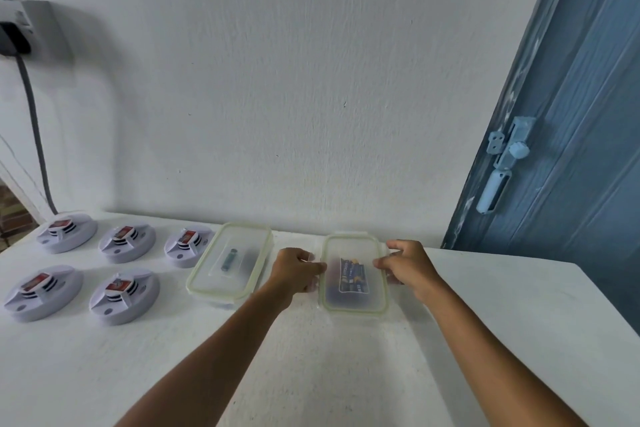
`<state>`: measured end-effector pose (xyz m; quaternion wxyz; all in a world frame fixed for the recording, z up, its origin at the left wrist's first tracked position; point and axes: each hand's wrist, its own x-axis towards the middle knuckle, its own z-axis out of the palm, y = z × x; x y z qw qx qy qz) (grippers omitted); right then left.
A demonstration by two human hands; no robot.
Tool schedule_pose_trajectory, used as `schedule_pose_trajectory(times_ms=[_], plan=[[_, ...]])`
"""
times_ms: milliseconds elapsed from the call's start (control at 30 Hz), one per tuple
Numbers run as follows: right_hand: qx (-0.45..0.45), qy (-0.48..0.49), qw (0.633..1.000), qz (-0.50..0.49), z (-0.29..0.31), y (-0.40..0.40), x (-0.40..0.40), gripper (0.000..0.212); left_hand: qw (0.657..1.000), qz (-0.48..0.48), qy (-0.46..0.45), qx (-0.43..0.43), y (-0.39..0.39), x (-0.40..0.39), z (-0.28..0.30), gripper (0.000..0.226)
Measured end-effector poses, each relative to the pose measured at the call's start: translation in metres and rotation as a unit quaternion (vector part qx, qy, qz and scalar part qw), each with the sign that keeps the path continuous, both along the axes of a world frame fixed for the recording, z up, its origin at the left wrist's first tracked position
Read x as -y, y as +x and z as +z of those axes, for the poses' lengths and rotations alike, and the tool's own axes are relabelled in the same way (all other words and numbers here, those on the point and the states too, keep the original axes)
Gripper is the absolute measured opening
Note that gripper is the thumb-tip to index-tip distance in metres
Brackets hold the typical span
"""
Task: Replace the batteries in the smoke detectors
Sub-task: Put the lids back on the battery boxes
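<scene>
White textured tabletop (pixel 311 374) against a plain white wall, so nothing's hidden. Right in front of you sits the clear rectangular plastic box with the yellow-green sealed lid (pixel 355 274), blue-and-gold batteries (pixel 352 276) showing through it. Its long axis runs away from you toward the wall, so the side clips face your hands. Your left hand (pixel 296 269) is curled onto the left long edge, your right hand (pixel 408 265) onto the right one, both gripping the lid rim, each about equally near. Looks like the lid's still on, so I'd guess popping it is next.

Just left sits a second clear lidded box (pixel 230 263), angled a bit, with one dark battery (pixel 228 258) inside. Further left, five round white smoke detectors (pixel 126 243) lie in two rows, red-labelled batteries facing up. Blue door (pixel 571 149) on your right.
</scene>
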<state>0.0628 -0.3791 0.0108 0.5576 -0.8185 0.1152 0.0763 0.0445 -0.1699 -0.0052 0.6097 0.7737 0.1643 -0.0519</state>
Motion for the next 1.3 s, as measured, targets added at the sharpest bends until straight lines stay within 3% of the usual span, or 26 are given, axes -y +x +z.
schedule_pose_trajectory(times_ms=[300, 533, 667, 833, 1000, 1300], plan=[[-0.001, 0.041, 0.999, -0.006, -0.008, -0.004, 0.001, 0.058, 0.999, 0.005, -0.049, -0.018, 0.000, -0.003, -0.014, 0.026], [-0.012, 0.098, 0.995, -0.019, -0.018, -0.008, -0.001, 0.061, 0.981, -0.020, -0.185, -0.061, -0.004, -0.008, -0.017, 0.018], [-0.019, 0.150, 0.988, -0.030, -0.023, -0.006, 0.000, 0.052, 0.985, -0.016, -0.165, -0.041, -0.002, -0.007, -0.016, 0.024], [0.010, 0.128, 0.991, -0.030, -0.020, -0.011, -0.004, 0.035, 0.991, 0.006, -0.133, -0.016, 0.000, -0.007, -0.012, 0.017], [0.024, 0.103, 0.994, -0.034, -0.019, -0.010, -0.008, 0.056, 0.994, 0.013, -0.107, -0.009, 0.001, -0.010, -0.012, 0.021], [0.018, 0.101, 0.994, -0.033, -0.031, -0.003, -0.008, 0.054, 0.994, 0.028, -0.104, -0.026, -0.001, -0.011, -0.013, 0.029]])
